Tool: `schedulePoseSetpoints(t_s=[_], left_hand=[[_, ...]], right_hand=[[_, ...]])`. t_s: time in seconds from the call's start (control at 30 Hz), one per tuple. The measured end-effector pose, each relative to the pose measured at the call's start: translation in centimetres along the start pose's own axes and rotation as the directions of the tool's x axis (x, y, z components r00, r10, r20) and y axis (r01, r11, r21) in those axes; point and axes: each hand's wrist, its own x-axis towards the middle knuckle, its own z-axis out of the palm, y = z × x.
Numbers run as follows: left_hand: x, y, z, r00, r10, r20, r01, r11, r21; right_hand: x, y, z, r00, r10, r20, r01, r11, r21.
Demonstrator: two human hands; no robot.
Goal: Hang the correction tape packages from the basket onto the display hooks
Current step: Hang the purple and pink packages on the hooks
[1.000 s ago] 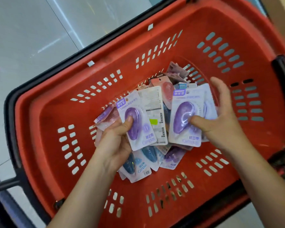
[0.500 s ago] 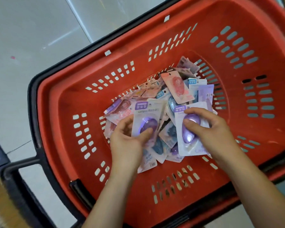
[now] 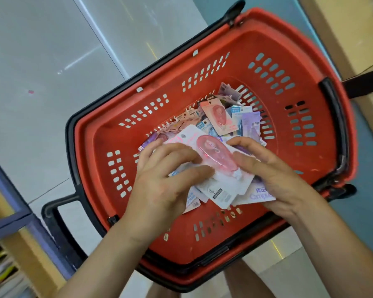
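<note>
Pink package sits topmost on a fanned stack over the basket, between both hands. Its long axis runs diagonally: hang hole at the far-left end, barcode end near-right.

Left hand grips the left edge, fingers curled over the card. Right hand pinches the blister from the right, thumb on top and fingers arched over the far edge (purple packages lie under its palm).

Both hands touch the package, and the left is nearer the hole end. Judgement: the hole end must lead onto a hook.
</note>
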Motion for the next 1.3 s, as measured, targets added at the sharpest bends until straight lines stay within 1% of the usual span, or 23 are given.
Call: schedulePoseSetpoints(t_s=[0.07, 0.17, 0.27, 0.4, 0.43, 0.47, 0.5, 0.53, 0.57, 0.6, 0.63, 0.67, 0.7, 0.73, 0.8, 0.9, 0.97, 1.0, 1.07, 1.13, 1.2, 1.27, 1.3], left_hand=[[0.7, 1.0, -1.5, 0.998, 0.056, 0.022, -0.058, 0.994, 0.096], [1.6, 3.3, -4.1, 0.989, 0.128, 0.078, -0.143, 0.964, 0.226], [2.5, 6.0, -6.8, 0.980, 0.159, 0.122, -0.186, 0.949, 0.256], [3.6, 9.5, -10.7, 0.983, 0.169, 0.072, -0.182, 0.943, 0.278], [3.7, 10.1, -11.9, 0.987, 0.151, 0.058, -0.161, 0.946, 0.280], [3.9, 11.0, -13.0, 0.994, 0.100, 0.044, -0.108, 0.958, 0.266], [4.1, 12.2, -14.0, 1.000, -0.004, 0.008, 0.003, 0.980, 0.200], [4.1, 13.6, -14.9, 0.981, -0.190, -0.043, 0.192, 0.980, 0.042], [4.3, 15.1, -15.4, 0.905, -0.421, -0.055, 0.398, 0.886, -0.236], [4.5, 16.6, -15.8, 0.776, -0.630, 0.036, 0.540, 0.634, -0.554], [4.9, 18.3, -16.1, 0.656, -0.722, 0.220, 0.582, 0.299, -0.756], [5.1, 19.5, -16.2, 0.579, -0.723, 0.376, 0.557, 0.015, -0.830], [5.3, 20.6, -16.3, 0.532, -0.699, 0.478, 0.527, -0.168, -0.833], [5.8, 21.7, -16.4, 0.510, -0.680, 0.527, 0.510, -0.254, -0.822], [6.6, 23.7, -16.8, 0.530, -0.654, 0.539, 0.492, -0.281, -0.824], [6.7, 25.8, -17.8, 0.604, -0.584, 0.542, 0.479, -0.278, -0.833], [6.4, 26.7, -19.0, 0.636, -0.541, 0.550, 0.486, -0.273, -0.830], [6.2, 27.0, -19.7, 0.653, -0.503, 0.567, 0.498, -0.279, -0.821], [5.7, 27.8, -21.3, 0.695, -0.361, 0.621, 0.543, -0.303, -0.783], [5.3, 28.9, -22.7, 0.705, -0.235, 0.670, 0.602, -0.303, -0.739], [4.9, 31.2, -23.5, 0.702, -0.175, 0.690, 0.663, -0.191, -0.724], [4.9, 32.8, -23.2, 0.705, -0.200, 0.681, 0.681, -0.079, -0.728], [4.8, 34.3, -23.2, 0.706, -0.207, 0.677, 0.686, -0.038, -0.727]], right_hand=[[-1.1, -0.9, 0.1, 1.000, -0.027, -0.003, 0.027, 0.997, 0.077], [-3.0, -2.5, 0.4, 0.998, -0.059, -0.007, 0.059, 0.995, 0.082], [-5.3, -4.7, 1.0, 0.994, -0.104, -0.018, 0.105, 0.993, 0.054], [-8.5, -7.3, 1.8, 0.987, -0.159, -0.036, 0.162, 0.982, 0.095], [-9.3, -8.0, 1.7, 0.979, -0.189, -0.071, 0.196, 0.974, 0.112], [-10.2, -8.7, 1.7, 0.968, -0.224, -0.116, 0.237, 0.965, 0.112], [-11.2, -9.4, 1.6, 0.950, -0.271, -0.157, 0.286, 0.955, 0.079], [-12.3, -10.1, 1.6, 0.929, -0.318, -0.190, 0.328, 0.944, 0.024], [-13.2, -10.6, 1.7, 0.907, -0.365, -0.211, 0.365, 0.930, -0.043], [-14.4, -11.1, 2.0, 0.885, -0.408, -0.225, 0.395, 0.913, -0.102], [-15.6, -11.5, 2.4, 0.862, -0.451, -0.231, 0.426, 0.892, -0.152], [-16.9, -11.9, 3.1, 0.838, -0.495, -0.229, 0.458, 0.867, -0.198], [-18.1, -12.2, 3.9, 0.811, -0.540, -0.225, 0.489, 0.837, -0.246], [-19.3, -12.4, 4.6, 0.779, -0.586, -0.223, 0.519, 0.803, -0.295], [-21.6, -12.7, 6.1, 0.714, -0.656, -0.245, 0.574, 0.749, -0.332], [-24.7, -12.5, 7.5, 0.658, -0.679, -0.326, 0.609, 0.734, -0.300], [-26.8, -11.8, 8.4, 0.611, -0.695, -0.379, 0.615, 0.718, -0.324], [-27.7, -11.4, 9.0, 0.592, -0.695, -0.408, 0.616, 0.717, -0.328], [-30.0, -10.3, 10.2, 0.558, -0.693, -0.457, 0.617, 0.714, -0.330], [-32.7, -9.0, 11.3, 0.509, -0.700, -0.500, 0.629, 0.699, -0.339], [-36.4, -7.5, 12.1, 0.445, -0.709, -0.546, 0.653, 0.675, -0.344], [-38.2, -6.8, 12.4, 0.417, -0.714, -0.562, 0.667, 0.661, -0.344], [-39.8, -6.4, 12.2, 0.405, -0.700, -0.589, 0.683, 0.659, -0.314]])
